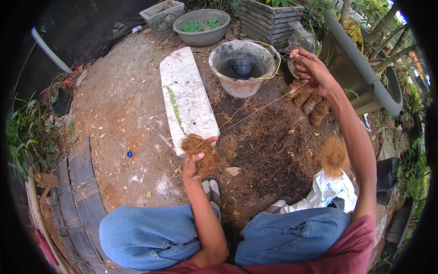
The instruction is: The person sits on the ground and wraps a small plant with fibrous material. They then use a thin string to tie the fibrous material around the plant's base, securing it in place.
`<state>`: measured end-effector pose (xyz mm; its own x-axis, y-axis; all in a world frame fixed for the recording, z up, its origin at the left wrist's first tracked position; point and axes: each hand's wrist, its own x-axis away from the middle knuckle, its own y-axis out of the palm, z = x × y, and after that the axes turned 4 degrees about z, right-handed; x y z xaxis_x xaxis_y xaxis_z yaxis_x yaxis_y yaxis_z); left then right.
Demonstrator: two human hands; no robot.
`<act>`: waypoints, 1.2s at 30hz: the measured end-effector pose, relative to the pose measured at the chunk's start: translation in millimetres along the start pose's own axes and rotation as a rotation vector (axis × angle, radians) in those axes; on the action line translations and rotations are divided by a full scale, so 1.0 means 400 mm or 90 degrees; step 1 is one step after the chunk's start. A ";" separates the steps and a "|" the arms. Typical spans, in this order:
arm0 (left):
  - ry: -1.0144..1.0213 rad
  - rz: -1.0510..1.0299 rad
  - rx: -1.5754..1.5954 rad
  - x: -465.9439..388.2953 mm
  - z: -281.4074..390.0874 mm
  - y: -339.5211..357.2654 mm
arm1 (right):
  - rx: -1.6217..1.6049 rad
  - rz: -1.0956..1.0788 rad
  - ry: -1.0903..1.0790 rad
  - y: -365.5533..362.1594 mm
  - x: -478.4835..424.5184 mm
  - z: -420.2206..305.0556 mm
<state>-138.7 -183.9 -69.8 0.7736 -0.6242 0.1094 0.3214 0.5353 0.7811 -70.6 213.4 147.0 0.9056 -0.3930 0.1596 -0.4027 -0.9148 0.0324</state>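
My left hand (195, 161) grips a bundle of brown coconut fibre (196, 145) just above my left knee. A green fern frond (174, 106) sticks out from the top of the bundle, over a white board (186, 89). Far out to the right, my right hand (309, 70) is closed on a thin string (263, 107). That string stretches taut from the right hand to the bundle, and a second strand runs near it. Below the right hand lie several string-wrapped fibre rolls (312, 102), partly covered by the hand.
A worn bucket (226, 82) holds a black pot (241, 67). Loose coconut fibre (270, 140) litters the dark soil. A fibre clump (333, 156) rests by a white sack (328, 191). Behind stand a grey basin (202, 37) with plants and a large tilted planter (359, 75).
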 end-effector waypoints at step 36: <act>0.105 -0.236 0.465 -0.010 0.037 -0.034 | 0.356 -0.189 0.122 -0.132 0.017 0.050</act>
<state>-154.2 -197.0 -71.8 0.7754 -0.5659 -0.2803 0.1802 -0.2270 0.9571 -40.5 257.1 126.8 0.9069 -0.1397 0.3976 0.0376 -0.9129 -0.4065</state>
